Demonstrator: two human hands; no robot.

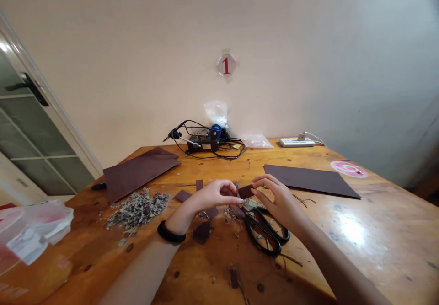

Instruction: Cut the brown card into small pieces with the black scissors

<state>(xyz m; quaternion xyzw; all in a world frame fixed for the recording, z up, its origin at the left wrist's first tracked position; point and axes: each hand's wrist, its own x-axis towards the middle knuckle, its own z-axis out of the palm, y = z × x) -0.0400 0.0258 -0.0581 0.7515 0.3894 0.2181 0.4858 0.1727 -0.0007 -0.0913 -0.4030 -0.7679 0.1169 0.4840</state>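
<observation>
A small dark brown piece of sheet (245, 191) is held up between my two hands, above the middle of the table. My left hand (217, 194), with a black band on the wrist, has thumb and fingers closed at its left edge. On the right edge, my right hand (276, 195) pinches it with its fingertips. Black-handled scissors (263, 232) lie just below, near my right hand, their blades partly hidden. Around them are thin stem-like bits and other brown scraps (202, 232). A short brown strip (233, 277) lies closer to me.
Left of my hands is a heap of dried, greyish-purple bits (139, 211). Large brown sheets lie at left (140, 172) and right (308, 181). A black device with cables (204, 142) and a white power strip (297, 142) stand by the wall. Plastic bags (30, 232) sit at left.
</observation>
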